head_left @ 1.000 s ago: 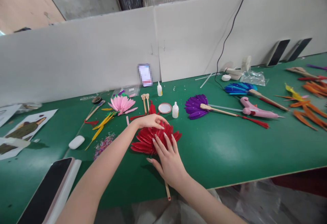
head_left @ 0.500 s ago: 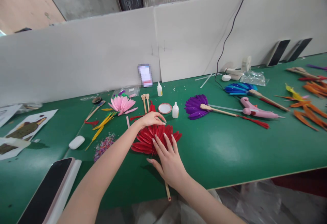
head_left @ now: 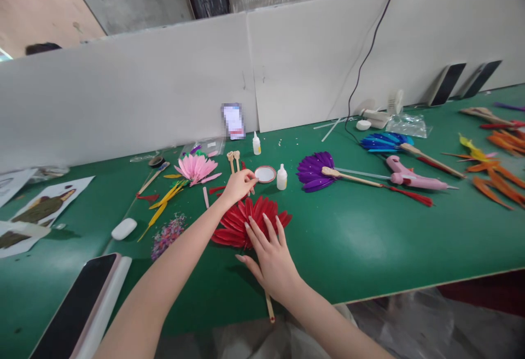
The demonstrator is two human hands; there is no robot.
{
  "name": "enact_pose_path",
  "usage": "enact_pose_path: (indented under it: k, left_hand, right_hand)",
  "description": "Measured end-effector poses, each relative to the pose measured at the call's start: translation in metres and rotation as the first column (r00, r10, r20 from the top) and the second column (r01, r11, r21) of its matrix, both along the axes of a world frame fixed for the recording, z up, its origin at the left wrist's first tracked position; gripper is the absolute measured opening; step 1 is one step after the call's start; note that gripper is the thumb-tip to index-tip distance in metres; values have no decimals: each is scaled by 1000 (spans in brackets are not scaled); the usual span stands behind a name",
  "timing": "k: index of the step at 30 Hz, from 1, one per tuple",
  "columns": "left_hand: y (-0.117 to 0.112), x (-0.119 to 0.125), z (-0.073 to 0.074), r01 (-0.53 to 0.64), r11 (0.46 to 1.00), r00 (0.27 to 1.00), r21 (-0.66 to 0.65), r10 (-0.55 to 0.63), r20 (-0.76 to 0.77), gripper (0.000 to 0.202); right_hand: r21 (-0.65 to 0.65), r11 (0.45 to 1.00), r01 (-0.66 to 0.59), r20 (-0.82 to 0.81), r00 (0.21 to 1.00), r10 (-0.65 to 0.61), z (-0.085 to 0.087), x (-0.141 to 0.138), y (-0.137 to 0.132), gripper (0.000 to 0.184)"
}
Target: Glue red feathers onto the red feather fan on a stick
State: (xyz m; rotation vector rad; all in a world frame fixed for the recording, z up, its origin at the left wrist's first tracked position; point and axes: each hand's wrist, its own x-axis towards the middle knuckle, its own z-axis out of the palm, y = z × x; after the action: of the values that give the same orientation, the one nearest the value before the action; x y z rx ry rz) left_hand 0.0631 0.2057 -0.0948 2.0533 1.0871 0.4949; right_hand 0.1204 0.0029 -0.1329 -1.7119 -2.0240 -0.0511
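Observation:
A red feather fan [head_left: 233,219] lies on the green table, its thin wooden handle [head_left: 269,309] pointing toward me. My right hand [head_left: 270,258] rests flat on the fan's lower right feathers, fingers spread and holding nothing. Beyond the fan's upper edge, my left hand [head_left: 239,185] has its thumb and fingertips pinched together beside a small white dish [head_left: 266,174] with a red rim. Whatever is in that pinch is too small or hidden to make out. Some red feather or tassel pieces show around the left hand. Right of the dish stands a white glue bottle [head_left: 281,177].
A purple feather fan [head_left: 315,172], a pink glue gun [head_left: 414,176] and a blue feather fan [head_left: 385,141] lie to the right. Pink feathers [head_left: 196,169], yellow feathers [head_left: 161,206], colourful bits [head_left: 168,236] and a phone [head_left: 77,304] are at left. A white partition [head_left: 164,86] stands behind.
My left hand has moved back off the red fan's upper feathers, toward the dish's left side, and its fingers have closed into a pinch. The right hand stays in place.

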Motion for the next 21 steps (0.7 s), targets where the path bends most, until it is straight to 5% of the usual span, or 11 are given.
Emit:
enact_pose_path:
  k: [7,13,21]
  left_hand:
    - [1,0,2,175,975,978,137,-156,-139,14]
    - [-5,-1,12,397,918,899,-25,-394,-191,38]
    - [-14,8,13,504,832,824,-232,-544,-157,45]
  right_hand:
    - [12,1000,5,-10,1000,-5,0,0,0,59]
    - [-6,1000,10,-17,1000,-10,0,-1,0,60]
    - [-14,1000,6,-18,1000,-6,0,0,1,59]
